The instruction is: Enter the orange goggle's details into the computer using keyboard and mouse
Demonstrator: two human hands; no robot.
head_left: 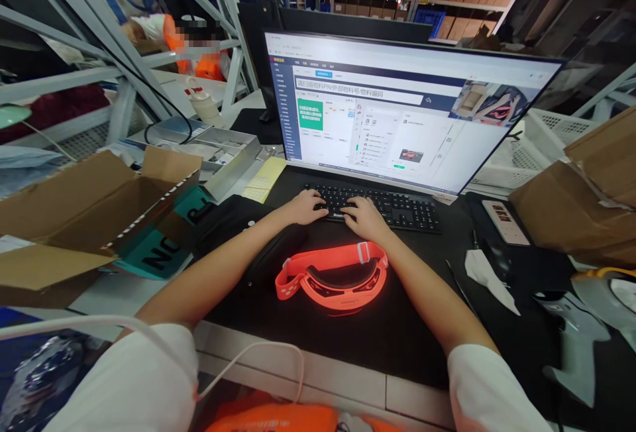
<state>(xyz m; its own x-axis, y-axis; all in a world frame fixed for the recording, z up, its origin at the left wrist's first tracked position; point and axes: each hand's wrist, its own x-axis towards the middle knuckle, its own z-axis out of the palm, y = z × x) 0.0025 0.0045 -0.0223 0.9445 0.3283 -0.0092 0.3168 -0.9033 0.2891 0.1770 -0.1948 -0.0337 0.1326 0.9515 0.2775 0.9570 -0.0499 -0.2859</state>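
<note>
Both of my hands rest on a black keyboard below a large monitor. My left hand lies over the left end of the keys, fingers spread and holding nothing. Over the middle keys, my right hand is likewise open, its fingers stretched out. Between my forearms, coral-red ski goggles lie on the black desk mat, their strap looped toward the keyboard. A black cloth pouch or bag lies partly under my left forearm.
An open cardboard box stands at left, beside a grey tray and yellow paper. To the right lie a phone, a mouse and a barcode scanner. Another person is behind the metal frame.
</note>
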